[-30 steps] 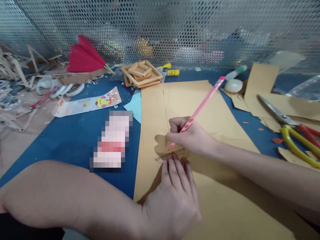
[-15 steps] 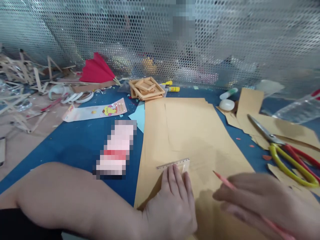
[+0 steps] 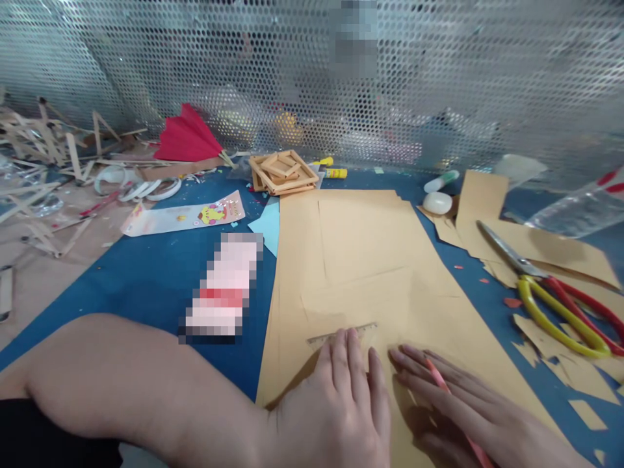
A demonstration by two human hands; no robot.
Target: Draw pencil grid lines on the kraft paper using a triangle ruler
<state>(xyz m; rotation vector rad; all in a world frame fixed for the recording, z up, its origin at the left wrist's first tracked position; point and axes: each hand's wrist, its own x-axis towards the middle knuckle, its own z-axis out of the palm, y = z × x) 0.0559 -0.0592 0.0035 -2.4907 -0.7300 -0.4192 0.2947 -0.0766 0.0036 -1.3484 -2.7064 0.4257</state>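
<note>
My left hand (image 3: 341,396) lies with its fingers stretched flat, pressing a clear ruler (image 3: 316,338) down on the brown paper sheets (image 3: 361,234). Its palm covers much of the ruler. Just to the right, my right hand (image 3: 453,396) rests on the same paper with long, extended fingers. A pink pencil (image 3: 439,376) is held in that hand, its tip pointing up and away from me. Thin dark lines run along the left part of the top sheet, and a faint slanting one crosses above the ruler.
Scissors (image 3: 560,299) with yellow and red handles lie at right among brown paper offcuts (image 3: 580,247). Small wooden frames (image 3: 285,172) are stacked behind the paper. A pixelated item (image 3: 224,286) and a cartoon-printed sleeve (image 3: 185,218) lie at left. A perforated metal screen (image 3: 292,78) stands behind.
My right hand has moved left and come down flat onto the paper, the pencil still in it. The ruler under my left hand has shifted slightly towards me and to the right.
</note>
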